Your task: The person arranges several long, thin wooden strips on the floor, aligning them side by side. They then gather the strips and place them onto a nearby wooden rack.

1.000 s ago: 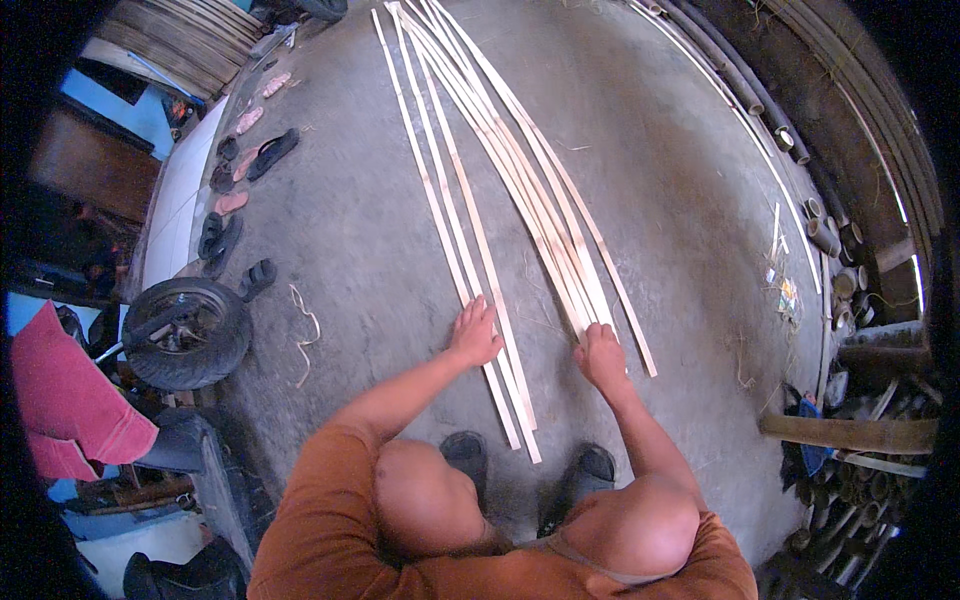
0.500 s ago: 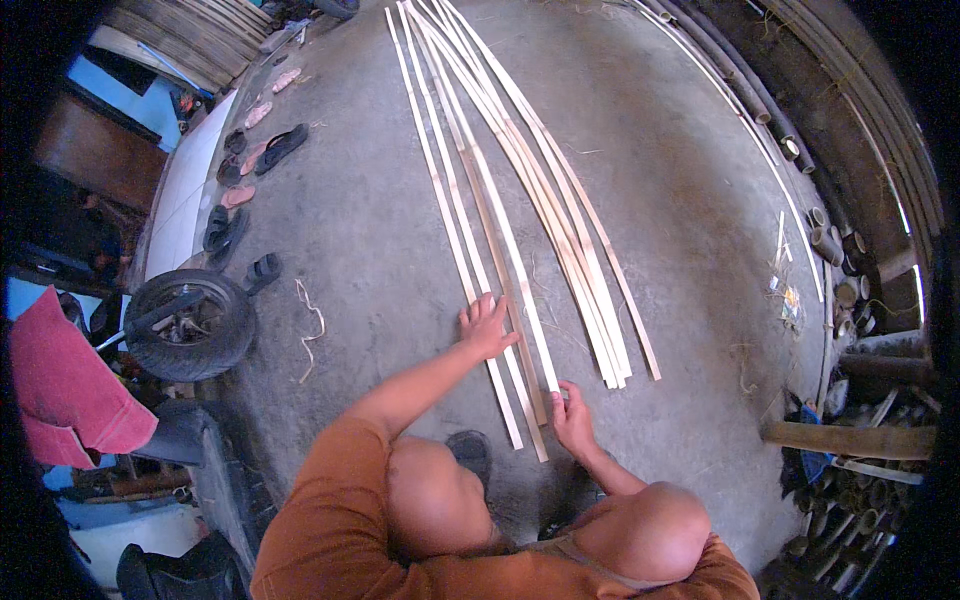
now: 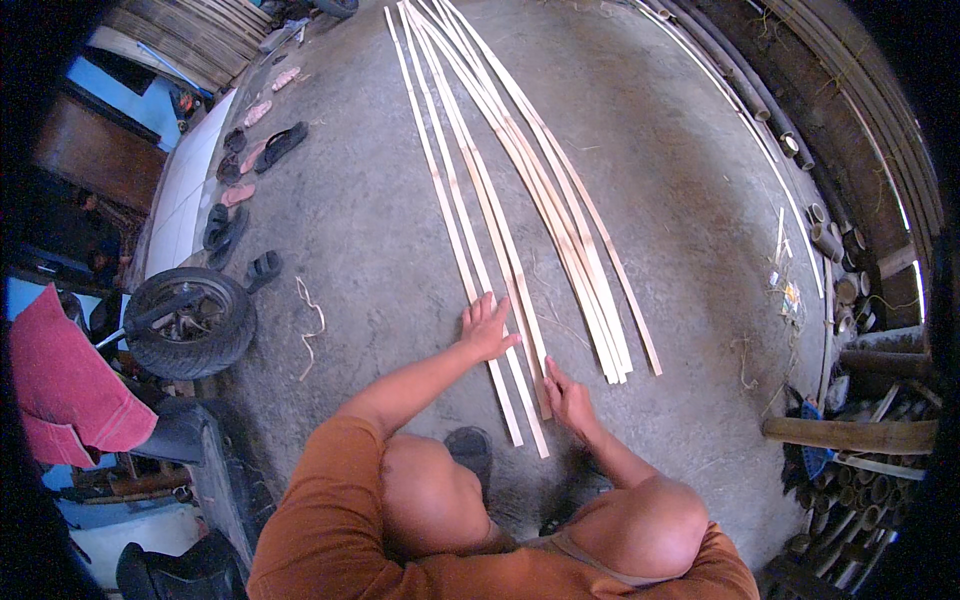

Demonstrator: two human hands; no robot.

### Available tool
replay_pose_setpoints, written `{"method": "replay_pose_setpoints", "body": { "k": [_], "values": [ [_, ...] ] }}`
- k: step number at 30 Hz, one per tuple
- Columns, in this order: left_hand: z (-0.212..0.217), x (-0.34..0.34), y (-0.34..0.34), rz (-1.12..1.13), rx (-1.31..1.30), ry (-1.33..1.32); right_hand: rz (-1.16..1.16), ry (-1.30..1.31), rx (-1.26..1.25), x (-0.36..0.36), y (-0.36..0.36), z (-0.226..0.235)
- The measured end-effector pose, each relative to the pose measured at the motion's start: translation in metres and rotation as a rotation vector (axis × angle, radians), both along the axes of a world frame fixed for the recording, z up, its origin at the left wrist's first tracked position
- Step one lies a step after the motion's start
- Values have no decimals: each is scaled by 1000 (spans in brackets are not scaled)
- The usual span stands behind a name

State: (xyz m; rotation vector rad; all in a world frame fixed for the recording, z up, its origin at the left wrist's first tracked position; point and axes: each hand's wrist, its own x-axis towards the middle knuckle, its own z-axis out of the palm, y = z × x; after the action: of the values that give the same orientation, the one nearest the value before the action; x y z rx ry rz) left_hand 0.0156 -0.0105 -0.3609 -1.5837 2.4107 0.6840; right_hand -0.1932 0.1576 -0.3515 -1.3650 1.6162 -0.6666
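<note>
Left hand (image 3: 486,328) flat, fingers spread, wooden strips (image 3: 503,398) beneath. Right hand (image 3: 570,402) half-curled, fingers by another strip's (image 3: 529,312) edge; grip unclear.

Downward fisheye view, head height

I'm peering in from afar, and this looks like a home workshop! Bare concrete floor (image 3: 690,200), pale strips (image 3: 574,255) fanned out along it. Right side, there's the workshop: poles (image 3: 738,85) lying lengthwise, cut tubes (image 3: 826,243) beside them, a stack of bamboo (image 3: 868,488) nearer me. And left, there's the home: sandals (image 3: 282,147) lined up by a white tiled step (image 3: 185,205), what looks like a brown door (image 3: 100,135) beyond it, a wheel (image 3: 190,320) near the sandals.
</note>
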Motion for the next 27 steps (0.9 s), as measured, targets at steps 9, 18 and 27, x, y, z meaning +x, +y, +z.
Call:
{"method": "replay_pose_setpoints", "body": {
  "k": [9,18,27],
  "values": [
    [17,-19,5,-237,88,-27,-209,398,-255,-81,-53,9],
    [14,-21,6,-245,124,-30,-124,606,-246,-133,-65,-36],
    [10,-10,7,-226,104,23,-216,164,-203,-70,-55,66]
  ]
}}
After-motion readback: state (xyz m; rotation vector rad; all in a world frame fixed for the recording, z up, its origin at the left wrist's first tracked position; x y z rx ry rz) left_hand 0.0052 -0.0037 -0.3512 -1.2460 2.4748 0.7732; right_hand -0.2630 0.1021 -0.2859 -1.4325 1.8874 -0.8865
